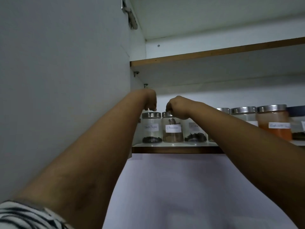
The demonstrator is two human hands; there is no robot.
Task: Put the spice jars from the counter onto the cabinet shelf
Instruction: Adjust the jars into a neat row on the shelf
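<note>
Striped sleeve (24,215); steel-lidded glass jars (172,128) beyond.

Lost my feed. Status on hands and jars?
Left hand curled above black pepper jar, holding nothing visible. Right hand gripping cinnamon jar lid. Both jars on shelf. Nothing blocking.

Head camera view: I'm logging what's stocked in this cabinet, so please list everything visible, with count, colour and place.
black pepper jar: 1, clear glass, steel lid, dark peppercorns; far left of lower shelf.
cinnamon jar: 1, clear, brown contents, white label; right of it.
dark-leaf jar: 1, clear, label unreadable; next right, partly behind the right arm.
red powder jar: 1, orange-red contents, steel lid; right side.
other jars: at least 3, partly hidden.
lower shelf: 1, white top, brown edge.
upper shelf: 1, white, brown edge.
cabinet door: 1, grey, open at left.
hinge: 1, metal, top of door.
left hand: above the pepper lid, fingers curled.
right hand: on the cinnamon lid.
</note>
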